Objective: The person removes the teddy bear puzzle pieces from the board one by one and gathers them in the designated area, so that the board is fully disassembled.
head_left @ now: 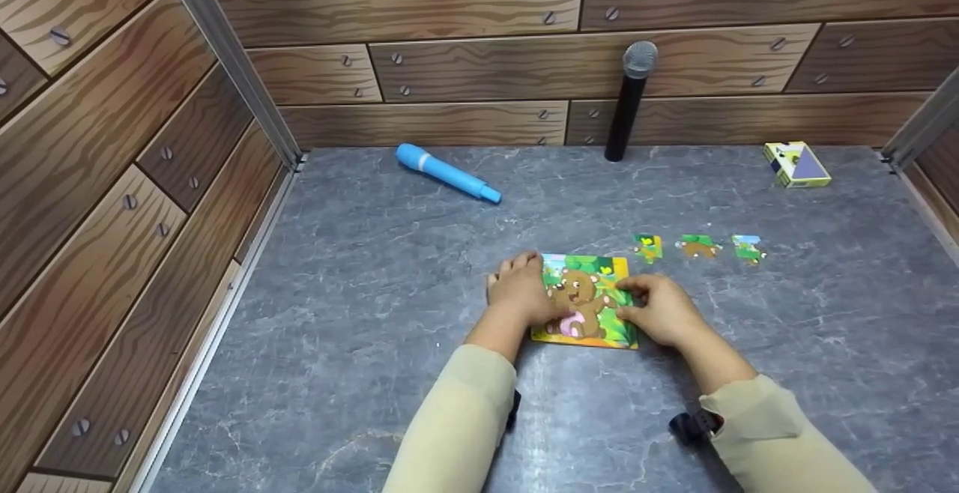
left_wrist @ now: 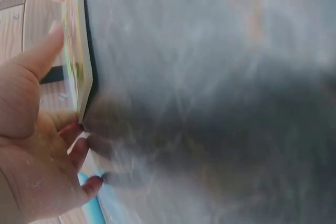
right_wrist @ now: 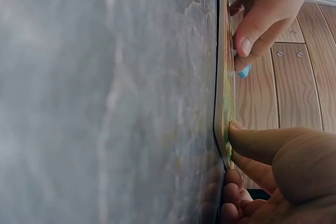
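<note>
A jigsaw puzzle [head_left: 583, 291] with a brown bear on a green and yellow ground lies flat on the grey table. My left hand [head_left: 518, 288] holds its left side, thumb over the picture and fingers along the edge; the left wrist view shows that thumb [left_wrist: 44, 51] above the board's thin side. At the right side, my right hand [head_left: 663, 309] grips the border, thumb and index finger on the picture. In the right wrist view the right hand's other fingers [right_wrist: 231, 192] curl beside the board's edge. Whether a loose piece lies under these fingertips is hidden.
Three loose puzzle pieces lie in a row beyond the right hand: a yellow-green one [head_left: 649, 248], a brown-green one [head_left: 698, 246] and a blue-green one [head_left: 748, 248]. Farther back are a blue marker-like stick [head_left: 449, 174], a black microphone [head_left: 629, 103] and a small yellow box [head_left: 797, 165].
</note>
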`<state>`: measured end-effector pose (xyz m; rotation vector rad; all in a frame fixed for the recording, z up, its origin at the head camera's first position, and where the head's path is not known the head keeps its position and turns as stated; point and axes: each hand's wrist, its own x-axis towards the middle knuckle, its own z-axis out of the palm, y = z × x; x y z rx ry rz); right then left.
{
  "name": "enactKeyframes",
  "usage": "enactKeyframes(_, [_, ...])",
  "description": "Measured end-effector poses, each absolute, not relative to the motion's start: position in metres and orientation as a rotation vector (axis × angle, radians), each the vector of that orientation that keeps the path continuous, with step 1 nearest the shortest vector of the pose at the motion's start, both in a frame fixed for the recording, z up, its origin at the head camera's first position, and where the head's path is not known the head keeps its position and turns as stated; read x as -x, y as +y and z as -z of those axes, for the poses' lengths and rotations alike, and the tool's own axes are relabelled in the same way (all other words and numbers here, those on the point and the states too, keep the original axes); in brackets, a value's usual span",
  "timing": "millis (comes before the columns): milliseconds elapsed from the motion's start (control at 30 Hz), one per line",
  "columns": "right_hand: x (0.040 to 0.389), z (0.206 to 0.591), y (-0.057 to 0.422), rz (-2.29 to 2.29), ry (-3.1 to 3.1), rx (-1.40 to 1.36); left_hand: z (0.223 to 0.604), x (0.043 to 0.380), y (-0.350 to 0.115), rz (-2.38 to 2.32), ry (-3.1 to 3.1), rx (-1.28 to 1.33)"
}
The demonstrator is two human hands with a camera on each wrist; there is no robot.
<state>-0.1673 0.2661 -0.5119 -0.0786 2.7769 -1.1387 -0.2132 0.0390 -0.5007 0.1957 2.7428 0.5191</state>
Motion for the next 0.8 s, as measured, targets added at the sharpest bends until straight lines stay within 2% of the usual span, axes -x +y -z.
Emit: enactKeyframes(800, [0.168, 0.511, 0.264, 1.176, 2.769, 0.088, 0.501, 0.209, 0.055, -0.529, 2.808, -0.058])
